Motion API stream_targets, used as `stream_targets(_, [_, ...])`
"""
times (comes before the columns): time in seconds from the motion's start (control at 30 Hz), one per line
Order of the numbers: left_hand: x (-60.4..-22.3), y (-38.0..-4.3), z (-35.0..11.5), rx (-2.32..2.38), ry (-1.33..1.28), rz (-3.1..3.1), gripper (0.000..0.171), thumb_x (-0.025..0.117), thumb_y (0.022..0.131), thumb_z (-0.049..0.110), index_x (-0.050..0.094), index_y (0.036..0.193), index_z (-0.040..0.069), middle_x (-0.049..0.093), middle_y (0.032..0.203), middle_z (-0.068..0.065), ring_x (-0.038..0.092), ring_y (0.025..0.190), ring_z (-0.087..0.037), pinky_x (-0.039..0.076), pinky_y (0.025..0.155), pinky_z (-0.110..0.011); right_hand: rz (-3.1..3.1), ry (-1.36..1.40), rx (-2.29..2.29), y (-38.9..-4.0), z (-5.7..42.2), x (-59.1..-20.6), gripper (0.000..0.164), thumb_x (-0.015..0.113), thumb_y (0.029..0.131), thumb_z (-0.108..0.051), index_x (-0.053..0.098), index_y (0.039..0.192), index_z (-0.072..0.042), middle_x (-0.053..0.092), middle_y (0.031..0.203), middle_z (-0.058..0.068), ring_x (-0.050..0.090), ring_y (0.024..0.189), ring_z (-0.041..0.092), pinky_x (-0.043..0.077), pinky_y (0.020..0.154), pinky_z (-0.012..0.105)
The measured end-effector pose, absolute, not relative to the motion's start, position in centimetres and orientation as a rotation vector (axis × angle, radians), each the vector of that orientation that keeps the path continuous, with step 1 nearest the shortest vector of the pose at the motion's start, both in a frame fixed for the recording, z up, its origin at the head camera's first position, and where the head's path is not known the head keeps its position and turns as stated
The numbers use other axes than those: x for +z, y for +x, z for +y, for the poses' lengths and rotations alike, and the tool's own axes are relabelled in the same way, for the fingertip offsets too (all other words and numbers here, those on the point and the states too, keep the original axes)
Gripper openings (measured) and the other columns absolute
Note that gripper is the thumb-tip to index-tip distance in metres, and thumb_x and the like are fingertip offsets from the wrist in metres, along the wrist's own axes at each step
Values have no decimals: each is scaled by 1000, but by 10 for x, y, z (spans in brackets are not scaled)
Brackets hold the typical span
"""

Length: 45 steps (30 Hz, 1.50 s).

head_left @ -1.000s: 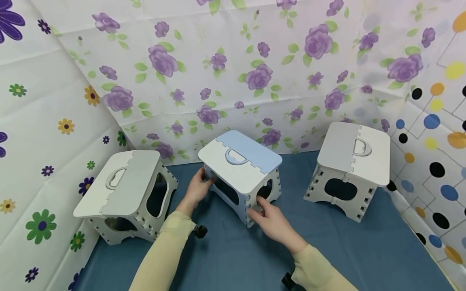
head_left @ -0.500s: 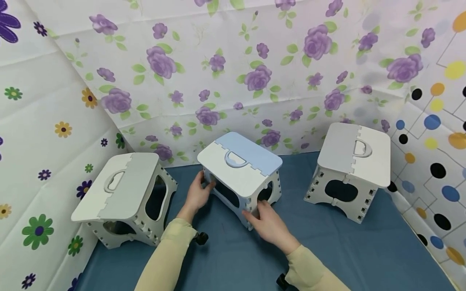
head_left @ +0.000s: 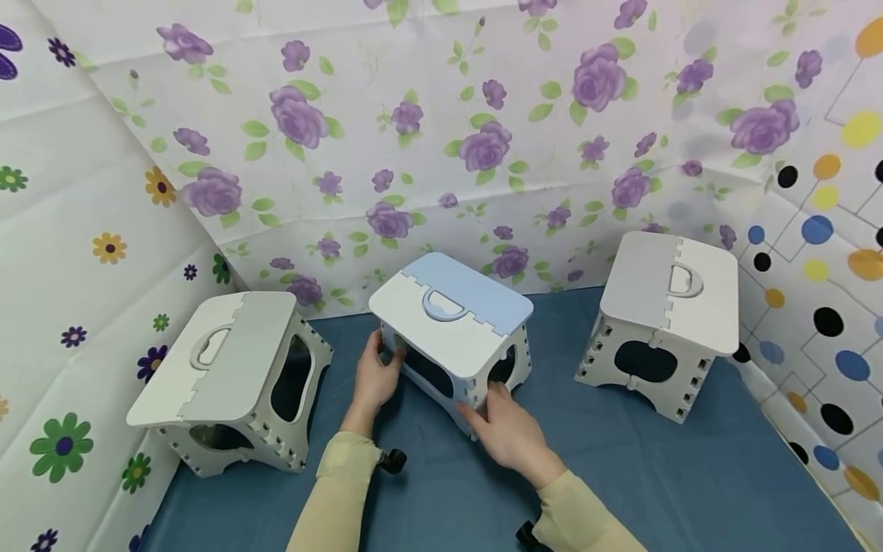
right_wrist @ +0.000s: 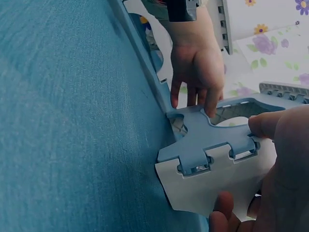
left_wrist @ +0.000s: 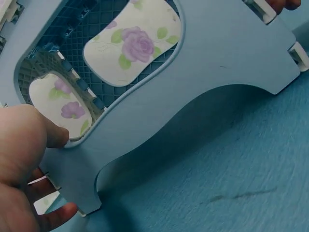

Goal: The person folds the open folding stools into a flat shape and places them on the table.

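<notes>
A blue-and-white folding step stool point(head_left: 451, 314) stands unfolded between my hands, with a small handle on its top. My left hand point(head_left: 375, 379) grips its left end. In the left wrist view the thumb point(left_wrist: 57, 135) hooks over the rim of the front panel's opening, with other fingers around the leg. My right hand point(head_left: 507, 429) holds the near right corner, thumb on the blue front panel and fingers at the white side panel's opening. The right wrist view shows that hinged corner point(right_wrist: 217, 157) and both hands. Some fingertips are hidden behind the panels.
A grey-and-white folding stool point(head_left: 214, 360) stands unfolded at the left, and a similar stool point(head_left: 669, 295) at the right. All rest on a blue cloth surface point(head_left: 441, 506). A flowered sheet point(head_left: 414, 153) hangs close behind, with patterned sheets at both sides.
The head view has shifted slightly. The middle stool sits marginally nearer, still held by both hands. My right hand has edged left and down, and my left forearm has swung rightward.
</notes>
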<state>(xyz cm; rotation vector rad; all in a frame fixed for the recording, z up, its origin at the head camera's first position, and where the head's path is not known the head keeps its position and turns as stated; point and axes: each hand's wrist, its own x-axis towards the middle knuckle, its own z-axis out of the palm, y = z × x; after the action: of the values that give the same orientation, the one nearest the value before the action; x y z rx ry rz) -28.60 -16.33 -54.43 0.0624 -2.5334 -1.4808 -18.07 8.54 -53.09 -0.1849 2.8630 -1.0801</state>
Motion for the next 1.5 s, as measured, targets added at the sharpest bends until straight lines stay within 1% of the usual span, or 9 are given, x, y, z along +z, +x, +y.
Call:
stream_targets(0.27, [-548,-274,-165,-1514,70,-2446,58,68,106,12,45,159,7,51,157,-24,46,146,-42,44,111,-63,2933,-179,-1083,-181,79,-538,81,60,103,-66,50,149,1,61,128,15,68,102,30,57,78,50])
stream_targets(0.53, [-559,-254,-162,-1538,115,-2358,55,71,104,9,49,154,6,55,153,-23,50,142,-41,48,105,-63,2929,-160,-1151,-184,87,-547,86,69,97,-68,52,150,-2,63,132,13,70,105,28,57,78,49])
stream_targets(0.73, [-565,-243,-156,-1488,138,-2353,53,75,102,10,53,150,5,59,146,-21,55,135,-40,50,101,-62,2854,-152,-1294,-192,100,-552,82,78,89,-69,58,145,-13,69,124,7,71,94,18,57,72,43])
stream_targets(0.83, [-566,-241,-153,-1469,129,-2353,52,77,100,10,54,147,5,62,141,-21,57,129,-39,51,98,-60,2806,-162,-1358,-196,108,-548,77,83,86,-65,61,142,-17,72,120,4,70,91,16,58,73,43])
stream_targets(0.97, [-563,-240,-150,-1460,121,-2374,66,80,98,10,48,155,5,60,138,-24,58,125,-41,48,101,-60,2789,-136,-1392,-200,120,-542,76,88,84,-60,64,141,-16,73,119,4,71,93,17,59,78,45])
stream_targets(1.1, [-561,-239,-148,-1418,89,-2427,78,82,95,12,42,161,2,59,135,-25,58,121,-42,48,101,-59,2779,-120,-1420,-203,132,-540,68,91,84,-52,68,136,-16,74,114,3,69,84,14,58,73,42])
stream_targets(1.33, [-561,-238,-144,-1316,24,-2442,56,86,91,19,66,139,0,63,114,-17,60,103,-34,50,89,-55,2805,-129,-1469,-207,145,-540,57,93,83,-47,72,129,-20,73,98,-2,62,65,15,52,59,35])
stream_targets(1.43, [-561,-241,-143,-1351,4,-2440,51,87,91,23,67,133,4,63,113,-15,61,101,-32,51,86,-52,2881,-106,-1460,-209,148,-538,58,95,83,-43,70,131,-21,70,103,-1,61,72,18,52,62,36])
stream_targets(1.5, [-561,-242,-143,-1393,-20,-2441,47,87,91,23,66,129,6,62,114,-14,62,102,-32,51,86,-51,2934,-95,-1450,-210,149,-537,62,95,84,-39,68,136,-18,69,116,4,64,85,22,55,70,40])
